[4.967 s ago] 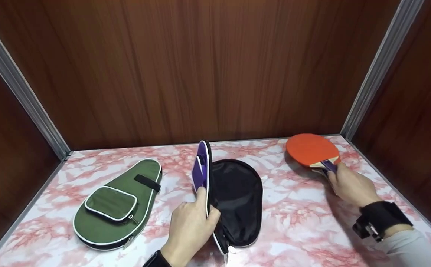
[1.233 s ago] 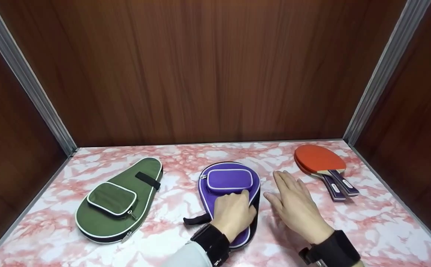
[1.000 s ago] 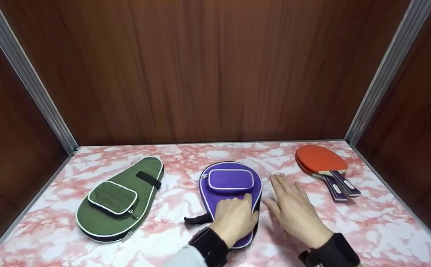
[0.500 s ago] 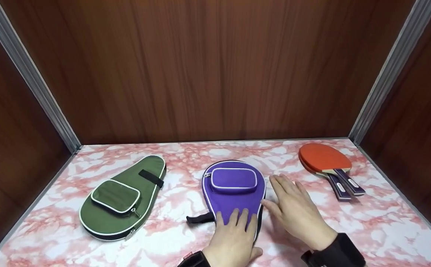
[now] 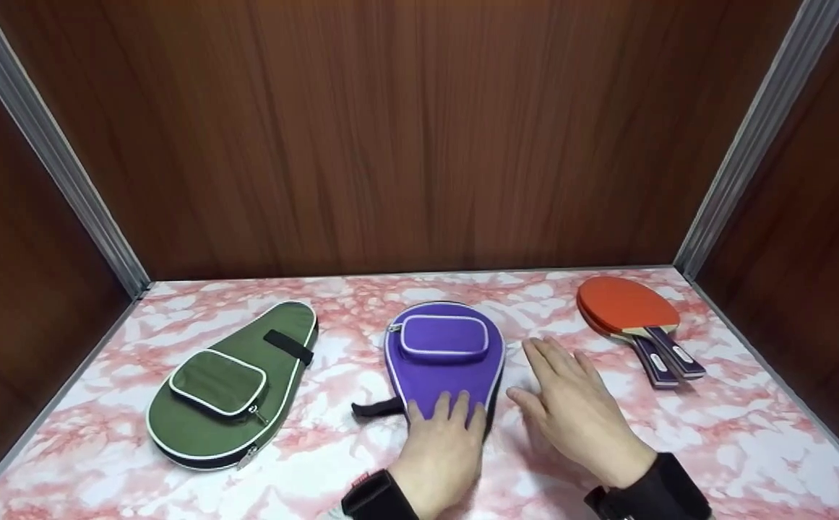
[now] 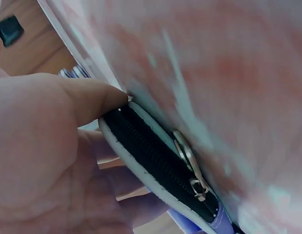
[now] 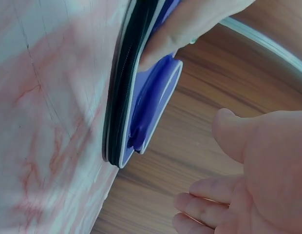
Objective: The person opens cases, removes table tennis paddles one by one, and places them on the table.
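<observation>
Nearest, the left hand lies over the narrow end of the purple case, its fingers spread and nearly straight on the cloth top; the left-wrist view shows the thumb tip against the edge, with no clenched grip. Along that edge, just past the thumb, runs a black zip between white piping, a metal ring pull beside it. To the right of these fingers, the right hand is loose and holds nothing, apart from the case's side.

Ahead of the left fingertips, the case swells into a rounded shape with a raised rectangular pocket. A black strap juts out, loose, left of the fingers.

I judge the purple case to be folded together and lying flat, its strap yet to be fastened; whether the zip is fully closed, or what is inside, I cannot tell.

Well left of the left fingers lies the green case, seemingly shut, its own black band across the narrow end. Beyond the right fingertips, further right, two paddles lie stacked outside both cases, orange rubber uppermost, purple handles fanned. Behind the marbled table top stands a wood-grain wall.
</observation>
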Tool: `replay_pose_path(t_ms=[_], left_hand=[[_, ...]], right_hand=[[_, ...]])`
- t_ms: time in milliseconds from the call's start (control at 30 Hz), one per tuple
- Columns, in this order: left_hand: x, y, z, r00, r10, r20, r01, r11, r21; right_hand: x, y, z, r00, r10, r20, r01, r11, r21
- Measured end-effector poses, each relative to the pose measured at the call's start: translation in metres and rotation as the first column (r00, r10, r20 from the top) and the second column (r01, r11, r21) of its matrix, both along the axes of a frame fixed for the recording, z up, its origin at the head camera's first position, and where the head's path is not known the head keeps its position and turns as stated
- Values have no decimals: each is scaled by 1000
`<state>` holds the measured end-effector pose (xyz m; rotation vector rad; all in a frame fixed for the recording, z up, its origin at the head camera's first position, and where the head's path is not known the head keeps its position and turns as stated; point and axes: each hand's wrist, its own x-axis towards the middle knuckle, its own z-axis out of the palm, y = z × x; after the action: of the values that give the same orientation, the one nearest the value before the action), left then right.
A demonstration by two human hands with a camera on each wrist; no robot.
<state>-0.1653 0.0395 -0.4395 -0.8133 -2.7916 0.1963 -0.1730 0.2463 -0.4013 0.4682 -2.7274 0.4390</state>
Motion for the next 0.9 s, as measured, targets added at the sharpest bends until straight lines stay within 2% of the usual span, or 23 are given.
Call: replay_pose_path(t_ms=[200, 400, 700, 900], left_hand=[[-25, -12, 9, 995, 46, 88, -50, 998, 40], [-50, -25, 17, 980, 59, 190, -78, 993, 92], [-83, -53, 15, 969, 90, 232, -126, 981, 148], [-91, -60, 14, 976, 80, 202, -118, 976, 181]], right_hand=[[1, -3, 0, 1000, 11, 16, -11, 1000, 4], [2, -4, 0, 1000, 13, 25, -13, 1000, 1], [7, -9, -5, 997, 33, 68, -34, 999, 6], [8, -10, -5, 996, 42, 84, -43, 999, 9]])
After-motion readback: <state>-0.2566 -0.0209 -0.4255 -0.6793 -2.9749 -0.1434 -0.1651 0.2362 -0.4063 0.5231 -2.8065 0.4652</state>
